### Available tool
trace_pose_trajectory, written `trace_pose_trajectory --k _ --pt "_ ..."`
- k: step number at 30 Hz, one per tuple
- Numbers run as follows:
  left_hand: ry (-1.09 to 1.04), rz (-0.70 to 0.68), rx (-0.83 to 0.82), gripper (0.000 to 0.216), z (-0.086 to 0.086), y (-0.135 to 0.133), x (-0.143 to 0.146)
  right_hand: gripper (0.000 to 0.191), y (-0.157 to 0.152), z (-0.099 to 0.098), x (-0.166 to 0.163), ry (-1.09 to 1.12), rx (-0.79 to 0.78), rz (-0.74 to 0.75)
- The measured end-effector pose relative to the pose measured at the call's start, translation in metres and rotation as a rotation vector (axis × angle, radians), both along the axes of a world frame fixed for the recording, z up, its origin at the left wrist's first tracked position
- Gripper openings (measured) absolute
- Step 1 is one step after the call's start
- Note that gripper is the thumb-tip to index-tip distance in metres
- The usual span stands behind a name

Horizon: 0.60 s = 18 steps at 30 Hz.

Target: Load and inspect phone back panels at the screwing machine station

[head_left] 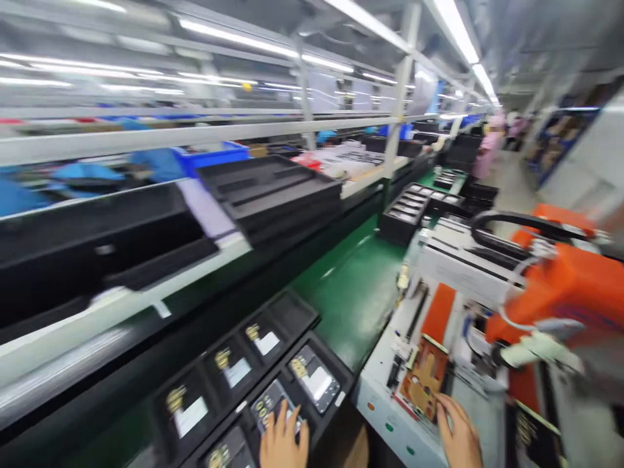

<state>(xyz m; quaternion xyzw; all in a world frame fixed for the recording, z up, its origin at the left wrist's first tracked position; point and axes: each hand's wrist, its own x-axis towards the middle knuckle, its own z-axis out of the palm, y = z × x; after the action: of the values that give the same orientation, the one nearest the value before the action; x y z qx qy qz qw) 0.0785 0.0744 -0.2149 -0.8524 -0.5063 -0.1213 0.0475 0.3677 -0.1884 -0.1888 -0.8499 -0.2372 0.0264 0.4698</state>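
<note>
My left hand reaches with spread fingers over a flat, phone-sized part in a compartment of a black tray; the fingertips rest on or just above it, and I cannot tell which. Similar parts with gold rings and white labels lie in the other compartments, such as one part at the right. My right hand is at the near edge of a fixture on a white machine, fingers slightly bent and apart. Its fingertips touch a brown-and-gold plate seated in the fixture.
An orange robot arm stands over the machine at right. A green conveyor surface runs forward to another black tray of parts. Black bins line a shelf at left. People in pink are far off. The picture is blurred.
</note>
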Motion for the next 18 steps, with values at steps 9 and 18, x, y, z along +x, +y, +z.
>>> trace_pose_trajectory --k 9,18 --pt "-0.116 0.031 0.246 0.039 -0.026 -0.012 -0.003 0.036 0.289 0.056 -0.09 0.211 -0.16 0.984" --pt "-0.204 0.126 0.448 0.01 -0.068 -0.009 0.006 0.041 0.461 0.038 -0.173 0.153 -0.62 1.043"
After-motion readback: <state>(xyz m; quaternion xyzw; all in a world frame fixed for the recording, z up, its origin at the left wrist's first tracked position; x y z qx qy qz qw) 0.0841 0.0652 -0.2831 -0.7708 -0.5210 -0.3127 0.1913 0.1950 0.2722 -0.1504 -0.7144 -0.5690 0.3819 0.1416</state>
